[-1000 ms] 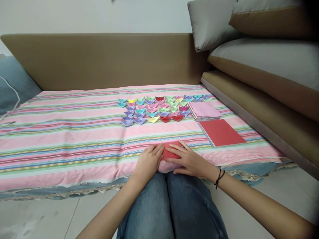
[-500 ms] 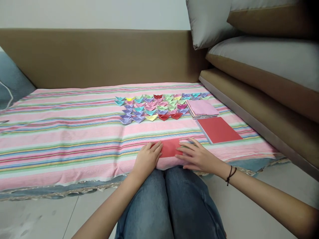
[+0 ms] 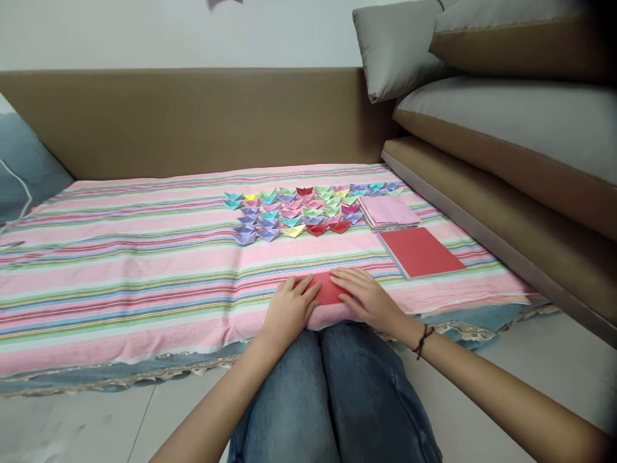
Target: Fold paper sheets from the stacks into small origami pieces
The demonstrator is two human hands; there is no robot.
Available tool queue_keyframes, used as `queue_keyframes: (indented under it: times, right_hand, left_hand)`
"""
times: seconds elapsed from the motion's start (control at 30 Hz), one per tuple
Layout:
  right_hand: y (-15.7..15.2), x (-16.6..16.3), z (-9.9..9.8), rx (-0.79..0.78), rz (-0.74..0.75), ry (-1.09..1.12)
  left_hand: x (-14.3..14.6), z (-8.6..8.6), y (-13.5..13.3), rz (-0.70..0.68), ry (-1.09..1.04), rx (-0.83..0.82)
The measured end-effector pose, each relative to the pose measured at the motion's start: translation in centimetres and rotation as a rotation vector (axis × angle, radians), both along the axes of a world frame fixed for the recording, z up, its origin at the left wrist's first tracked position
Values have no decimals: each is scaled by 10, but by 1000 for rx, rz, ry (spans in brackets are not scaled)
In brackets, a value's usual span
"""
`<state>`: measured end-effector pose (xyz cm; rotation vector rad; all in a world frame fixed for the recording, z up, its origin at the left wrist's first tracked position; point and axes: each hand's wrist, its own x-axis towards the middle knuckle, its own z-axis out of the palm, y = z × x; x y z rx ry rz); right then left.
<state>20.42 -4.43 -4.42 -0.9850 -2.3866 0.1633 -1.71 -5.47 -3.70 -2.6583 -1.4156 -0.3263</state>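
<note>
While laid flat at the near edge of the striped cloth (image 3: 144,270), just beyond the knees in blue jeans (image 3: 328,399), pinned from both sides: a folded red paper (image 3: 328,289). Left hand (image 3: 289,312) open, palm down, fingertips resting on the paper's left end, clasping nothing. Right hand (image 3: 369,299) likewise spread flat, fingers extended over the paper's right part, pressing rather than gripping; black cord (image 3: 423,339) around that wrist. Farther back on the cloth, in close rows, dozens of small folded paper boats (image 3: 299,212) in purple, blue, pink, green, yellow and red. Just right of them, a stack of pink sheets (image 3: 389,212); nearer, just beside its corner, a second stack topped with red (image 3: 421,252). Well apart from the hands, both stacks. Behind, a brown backrest (image 3: 193,122); at right, piled brown-and-grey cushions (image 3: 506,122) with a grey pillow (image 3: 390,48) leaning above. At far left, part of a blue-grey cushion (image 3: 24,173).
</note>
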Motion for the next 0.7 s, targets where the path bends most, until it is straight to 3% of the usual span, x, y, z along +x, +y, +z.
queue_keyframes:
  times: [0.13, 0.37, 0.57, 0.7]
  right_hand:
    - [3, -20, -14, 31, 17, -99]
    - [0, -17, -23, 72, -28, -218]
    - [0, -18, -22, 97, -28, -268]
    - [0, -18, -22, 101, -25, -262]
  left_hand:
    - [9, 4, -4, 68, -68, -40]
    - [23, 3, -8, 236, -196, -109]
    - [6, -3, -3, 233, -341, -259]
    - [-12, 0, -3, 318, -338, -266]
